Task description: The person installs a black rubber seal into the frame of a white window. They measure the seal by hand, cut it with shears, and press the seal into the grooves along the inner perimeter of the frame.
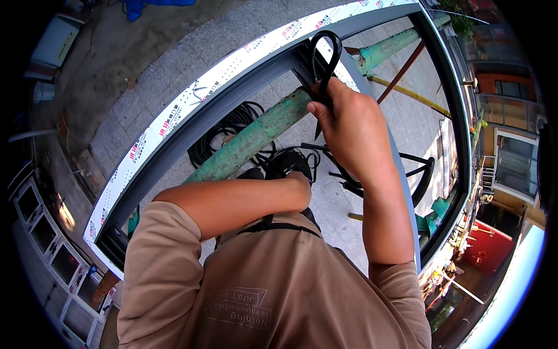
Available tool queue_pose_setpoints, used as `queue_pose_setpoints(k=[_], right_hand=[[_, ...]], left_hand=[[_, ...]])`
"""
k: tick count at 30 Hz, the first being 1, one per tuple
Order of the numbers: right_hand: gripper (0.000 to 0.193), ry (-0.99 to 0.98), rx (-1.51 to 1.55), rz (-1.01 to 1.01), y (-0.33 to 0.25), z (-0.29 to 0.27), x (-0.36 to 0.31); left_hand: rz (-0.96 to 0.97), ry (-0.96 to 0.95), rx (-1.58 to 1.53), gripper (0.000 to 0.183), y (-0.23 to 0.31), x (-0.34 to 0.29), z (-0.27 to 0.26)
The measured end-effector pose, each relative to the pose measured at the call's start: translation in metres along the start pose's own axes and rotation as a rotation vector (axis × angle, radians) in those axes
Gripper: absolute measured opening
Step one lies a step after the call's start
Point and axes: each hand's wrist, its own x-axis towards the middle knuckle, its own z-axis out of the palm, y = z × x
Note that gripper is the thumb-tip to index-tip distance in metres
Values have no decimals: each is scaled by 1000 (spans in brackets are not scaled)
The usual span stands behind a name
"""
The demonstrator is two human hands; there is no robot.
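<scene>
In my right hand (pixel 349 110) is a black, flexible-looking strip (pixel 327 41), seemingly rubber, bent into a narrow loop above the fist. A pointed dark end hangs below the thumb. The fist is closed beside the crossbar of a large dark grey window frame (pixel 256 61), whose edges carry white printed protective film. My left forearm lies across my body. Its left hand (pixel 301 189) bends down and away, so the fingers are hidden. A green, worn pipe (pixel 250 139) runs slantwise beneath the frame, just left of my right hand.
A coil of black strip or cable (pixel 203 148) lies on the paving by my shoes. Loose black lengths (pixel 427 177) curve at the right. Another green pipe (pixel 389 51) and a yellow bar (pixel 410 96) show through the frame. A red panel (pixel 488 247) stands at the right.
</scene>
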Motion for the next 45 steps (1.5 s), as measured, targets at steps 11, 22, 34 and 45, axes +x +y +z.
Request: queue_pose_setpoints(k=[11, 22, 34, 45], right_hand=[[20, 76, -203, -3, -1, 23, -1], [23, 165, -106, -12, 2, 1, -5], [18, 171, -282, 59, -4, 15, -5], [8, 207, -360, 33, -4, 25, 0]], left_hand=[[4, -24, -2, 42, 0, 3, -2], [-23, -17, -18, 39, -2, -6, -2], [29, -26, 27, 44, -4, 1, -1], [-25, -46, 28, 43, 0, -5, -7]])
